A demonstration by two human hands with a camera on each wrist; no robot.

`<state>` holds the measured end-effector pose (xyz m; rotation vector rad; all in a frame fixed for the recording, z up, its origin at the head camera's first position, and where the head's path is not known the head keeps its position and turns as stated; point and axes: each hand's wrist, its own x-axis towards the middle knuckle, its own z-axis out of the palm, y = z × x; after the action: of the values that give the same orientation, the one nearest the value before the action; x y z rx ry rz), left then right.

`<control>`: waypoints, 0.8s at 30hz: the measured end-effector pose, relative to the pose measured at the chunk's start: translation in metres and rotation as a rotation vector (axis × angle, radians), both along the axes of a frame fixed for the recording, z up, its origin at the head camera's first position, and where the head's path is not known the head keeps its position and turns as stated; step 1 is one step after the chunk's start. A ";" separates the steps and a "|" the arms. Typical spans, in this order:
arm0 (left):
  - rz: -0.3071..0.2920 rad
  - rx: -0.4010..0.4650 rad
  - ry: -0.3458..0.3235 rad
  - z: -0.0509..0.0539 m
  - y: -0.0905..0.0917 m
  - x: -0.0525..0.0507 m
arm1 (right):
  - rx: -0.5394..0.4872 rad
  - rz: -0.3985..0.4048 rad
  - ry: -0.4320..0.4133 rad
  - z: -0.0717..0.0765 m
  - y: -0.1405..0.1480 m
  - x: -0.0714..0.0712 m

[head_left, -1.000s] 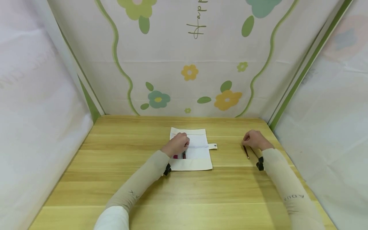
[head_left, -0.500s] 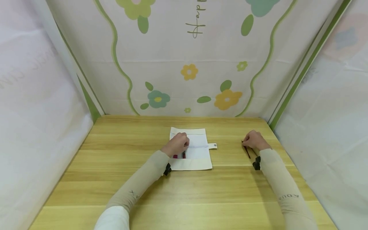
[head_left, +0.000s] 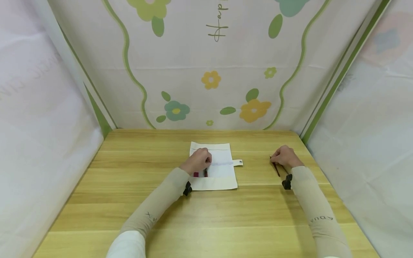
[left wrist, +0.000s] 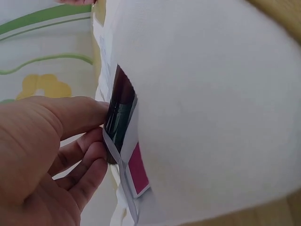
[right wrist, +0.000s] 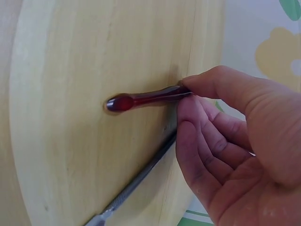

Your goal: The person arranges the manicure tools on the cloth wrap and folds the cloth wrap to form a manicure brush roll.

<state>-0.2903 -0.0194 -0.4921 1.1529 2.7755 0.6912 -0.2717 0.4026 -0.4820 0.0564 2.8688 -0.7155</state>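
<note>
A white fold-open pouch [head_left: 222, 184] with a snap tab [head_left: 238, 163] lies on the table. Over its left part is my left hand [head_left: 197, 160]; its thumb and fingers pinch a dark brush-like tool [left wrist: 118, 117], with a black band and dark red handle, at a pocket edge in the left wrist view. Beside it in the pocket shows a magenta piece [left wrist: 138, 169]. To the right, my right hand [head_left: 284, 156] pinches one end of a slender glossy dark red tool [right wrist: 153, 98] with a rounded tip. A metal tool with a knurled grip [right wrist: 136, 181] lies below those fingers.
The wooden table [head_left: 206, 215] extends around the pouch on all sides. A white flowered cloth wall [head_left: 190, 71] rises behind its back edge, with more cloth walls at left and right.
My right forearm has shifted slightly to the left, and the dark red tool's angle has changed a little in the right fingers. My left hand keeps its place at the pouch.
</note>
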 end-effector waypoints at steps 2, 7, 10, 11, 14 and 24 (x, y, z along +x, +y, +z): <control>0.009 0.016 -0.027 0.000 0.000 0.000 | -0.006 0.004 0.007 0.001 -0.003 0.001; 0.024 0.037 -0.075 0.002 -0.001 0.000 | -0.015 0.017 0.031 0.004 -0.012 0.001; 0.032 0.046 -0.100 0.003 -0.001 0.001 | -0.020 0.032 0.047 0.005 -0.022 -0.001; 0.035 0.048 -0.105 0.003 -0.002 0.001 | -0.024 0.031 0.050 0.006 -0.027 -0.002; 0.050 0.051 -0.125 0.003 -0.002 0.001 | -0.042 0.045 0.055 0.007 -0.039 -0.004; 0.093 0.053 -0.159 0.004 -0.003 0.004 | -0.114 0.092 0.092 0.012 -0.091 -0.016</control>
<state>-0.2867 -0.0223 -0.4878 0.9359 2.7059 0.8308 -0.2875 0.3113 -0.4705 -0.1261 2.8877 -0.8824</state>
